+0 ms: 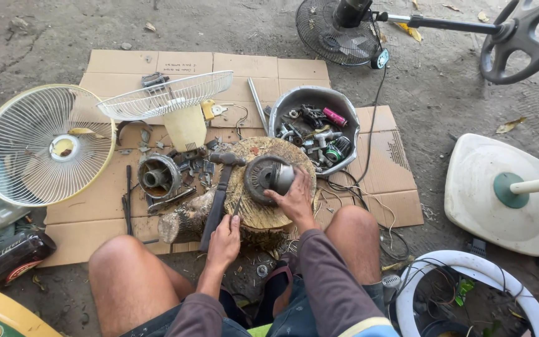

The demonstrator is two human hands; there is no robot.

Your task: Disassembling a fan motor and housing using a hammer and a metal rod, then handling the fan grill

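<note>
A dark grey, rusted fan motor (268,178) is seen on a pale tan wood stump (263,215) with brown bark, beside a hammer (218,196) with a black handle and dark head. The flattened cardboard (244,65) is coloured light brown, the ground (51,31) grey-brown. A fan guard (45,145) is patterned in thin white radial wires with a cream-yellow rim, and a second guard (165,95) is shown in white wire above a cream housing. The dented metal bowl (344,103) is dull silver, with a magenta piece inside. A black fan grille (335,31) and a black round base (522,40) are seen, and a white stand base (500,193) is marked by a teal-green collar. The sleeves are coloured grey-purple
</note>
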